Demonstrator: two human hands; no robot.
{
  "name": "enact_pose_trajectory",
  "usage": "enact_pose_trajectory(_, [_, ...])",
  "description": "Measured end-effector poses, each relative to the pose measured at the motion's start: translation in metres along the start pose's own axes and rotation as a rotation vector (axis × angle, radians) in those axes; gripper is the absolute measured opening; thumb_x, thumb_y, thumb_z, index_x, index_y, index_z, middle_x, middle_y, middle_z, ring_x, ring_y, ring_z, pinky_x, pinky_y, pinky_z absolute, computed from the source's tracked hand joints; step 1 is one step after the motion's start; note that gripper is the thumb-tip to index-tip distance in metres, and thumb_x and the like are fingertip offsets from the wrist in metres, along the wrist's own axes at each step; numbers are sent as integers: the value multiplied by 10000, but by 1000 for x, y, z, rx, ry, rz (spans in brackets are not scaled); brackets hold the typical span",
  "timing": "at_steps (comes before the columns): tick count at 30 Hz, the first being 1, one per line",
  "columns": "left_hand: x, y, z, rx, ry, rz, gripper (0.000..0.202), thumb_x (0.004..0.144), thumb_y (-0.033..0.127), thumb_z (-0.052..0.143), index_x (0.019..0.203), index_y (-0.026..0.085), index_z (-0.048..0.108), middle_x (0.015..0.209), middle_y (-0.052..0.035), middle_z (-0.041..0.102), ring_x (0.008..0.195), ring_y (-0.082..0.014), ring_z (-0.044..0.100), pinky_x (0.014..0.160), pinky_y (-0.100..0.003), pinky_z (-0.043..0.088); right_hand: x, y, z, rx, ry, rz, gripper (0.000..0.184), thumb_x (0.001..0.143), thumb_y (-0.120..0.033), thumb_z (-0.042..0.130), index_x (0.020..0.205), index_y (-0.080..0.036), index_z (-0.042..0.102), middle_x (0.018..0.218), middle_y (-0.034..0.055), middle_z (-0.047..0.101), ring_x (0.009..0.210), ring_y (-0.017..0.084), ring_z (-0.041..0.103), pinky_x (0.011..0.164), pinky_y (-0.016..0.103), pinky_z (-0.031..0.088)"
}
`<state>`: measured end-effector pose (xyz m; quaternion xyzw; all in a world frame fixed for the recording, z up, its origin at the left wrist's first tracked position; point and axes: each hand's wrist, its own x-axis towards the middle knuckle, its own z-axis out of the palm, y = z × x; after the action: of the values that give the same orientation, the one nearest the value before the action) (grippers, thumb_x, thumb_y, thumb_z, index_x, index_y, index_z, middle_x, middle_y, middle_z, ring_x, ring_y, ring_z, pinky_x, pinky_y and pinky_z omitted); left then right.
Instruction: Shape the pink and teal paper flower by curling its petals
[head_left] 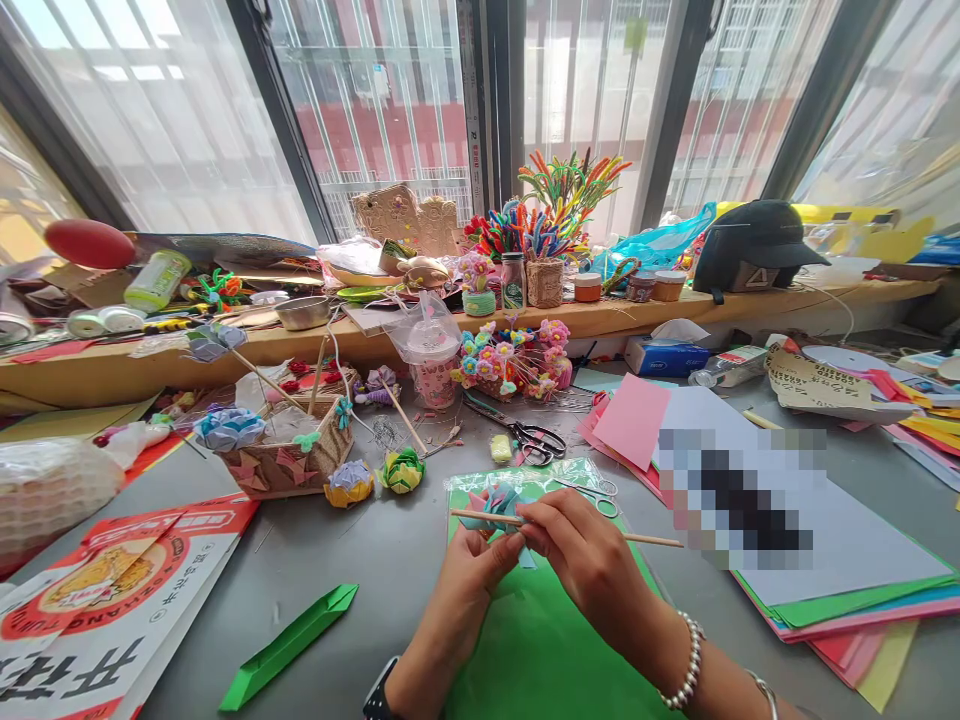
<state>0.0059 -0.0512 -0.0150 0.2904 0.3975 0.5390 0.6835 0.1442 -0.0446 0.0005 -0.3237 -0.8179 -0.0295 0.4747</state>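
My left hand (472, 575) is closed around the lower edge of a folded paper flower (504, 502) in blue and pink. In my right hand (589, 550) a thin wooden stick (652, 541) is pinched, lying nearly level across the front of the flower. My fingers hide part of the flower, and both hands meet over a green sheet in a clear sleeve (555, 640). Just beyond them lie white-handled scissors (600, 500) and black-handled scissors (536, 440). A yellow-green paper lotus (403, 470) and a purple-yellow one (349, 484) sit to the left.
A folded green paper strip (289, 648) and a printed paper bag (112, 600) lie at left. Behind them stands a box of paper flowers (292, 455). Stacked coloured paper (795, 500) covers the right side. A crowded wooden ledge (360, 335) runs beneath the windows.
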Motion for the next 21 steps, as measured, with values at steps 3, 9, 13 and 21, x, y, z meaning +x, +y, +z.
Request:
enact_pose_trajectory(3, [1,-1,-1,5,1,-6,334,544,258,776,841,167,653,1025,-43,625,881,-170,580,718,-226,436,-1,-1,-1,-8,23,-32,228,856,-78,432,1024,-124,580,736,74,593,677,166,560,558,270,485])
enact_pose_trajectory(9, [-3,1,4,5,-33,-17,311,545,274,776,815,174,658,826,-20,648,891,-165,562,749,-229,436,1,-3,-1,12,80,-26,193,858,-104,443,967,-135,598,719,69,589,672,164,559,566,269,489])
enact_pose_trajectory(13, [-7,4,8,19,-62,-14,185,569,256,765,631,145,630,683,19,594,703,-92,529,690,-191,419,2,-2,0,51,64,2,158,856,-111,452,934,-136,587,738,70,583,678,164,544,582,278,488])
enact_pose_trajectory(21, [-11,6,9,-4,-28,-23,286,566,254,768,794,169,619,694,36,569,669,-79,506,638,-185,396,2,0,-1,79,16,33,167,871,-135,413,904,-162,575,754,59,566,677,155,536,580,273,482])
